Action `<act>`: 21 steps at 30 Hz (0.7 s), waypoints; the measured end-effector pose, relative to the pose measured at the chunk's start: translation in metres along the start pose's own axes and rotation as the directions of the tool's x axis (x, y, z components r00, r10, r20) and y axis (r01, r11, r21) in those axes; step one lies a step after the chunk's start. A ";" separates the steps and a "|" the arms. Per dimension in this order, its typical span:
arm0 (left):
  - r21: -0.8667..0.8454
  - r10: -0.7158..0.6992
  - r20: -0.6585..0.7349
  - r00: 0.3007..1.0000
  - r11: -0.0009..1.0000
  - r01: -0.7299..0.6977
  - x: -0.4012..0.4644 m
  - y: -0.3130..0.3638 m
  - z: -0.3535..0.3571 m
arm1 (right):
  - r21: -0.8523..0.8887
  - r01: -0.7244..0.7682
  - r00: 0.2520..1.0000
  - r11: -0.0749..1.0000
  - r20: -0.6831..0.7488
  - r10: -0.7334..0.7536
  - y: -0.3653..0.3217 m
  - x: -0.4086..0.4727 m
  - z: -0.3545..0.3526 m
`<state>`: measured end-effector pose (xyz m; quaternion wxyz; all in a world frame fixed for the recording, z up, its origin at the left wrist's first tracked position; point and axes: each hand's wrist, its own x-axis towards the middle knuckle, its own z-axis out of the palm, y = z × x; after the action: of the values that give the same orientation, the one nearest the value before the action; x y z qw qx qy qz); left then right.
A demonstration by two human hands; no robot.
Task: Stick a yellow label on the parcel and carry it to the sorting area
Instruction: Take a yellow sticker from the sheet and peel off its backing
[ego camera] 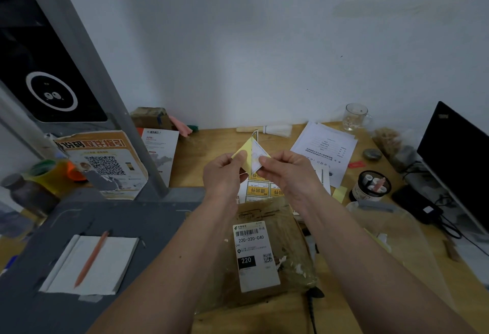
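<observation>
Both hands are raised over the wooden bench (pixel 211 153), at about twelve o'clock from the parcel: the left hand (pixel 222 175) pinches the pale yellow rectangular paper label (pixel 244 152) by its lower left edge between thumb and forefinger, and the right hand (pixel 287 175) pinches the white backing sheet (pixel 258 157) that is folding away from it. The step in hand looks like peeling the label from its backing; the two are parted along most of their length but seem joined near the top. The brown film-wrapped flat parcel (pixel 267 251) lies on the bench at six o'clock from the hands, between the forearms, with a white printed shipping label (pixel 255 254) on its top face. A sheet of further yellow stickers (pixel 260 190) lies just beyond the parcel's far edge. Next, I judge, the backing must come fully free, and the label be lowered sticky side down onto bare wrapping beside the shipping label, without covering its barcode.
</observation>
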<state>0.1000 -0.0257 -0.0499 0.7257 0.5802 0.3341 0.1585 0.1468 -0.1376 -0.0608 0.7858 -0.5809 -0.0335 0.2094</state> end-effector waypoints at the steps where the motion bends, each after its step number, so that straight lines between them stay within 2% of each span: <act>1: -0.005 0.000 0.007 1.000 1.000 0.000 0.000 0.000 0.000 | 0.005 0.004 1.000 1.000 0.003 -0.004 0.000 0.000 0.000; 21: -0.051 -0.006 0.021 1.000 0.999 0.007 0.004 -0.002 -0.004 | 0.101 0.005 0.998 0.995 0.059 -0.011 -0.001 -0.001 -0.003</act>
<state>0.0999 -0.0204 -0.0533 0.7444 0.5619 0.3241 0.1585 0.1471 -0.1406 -0.0605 0.8138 -0.5338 -0.0485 0.2247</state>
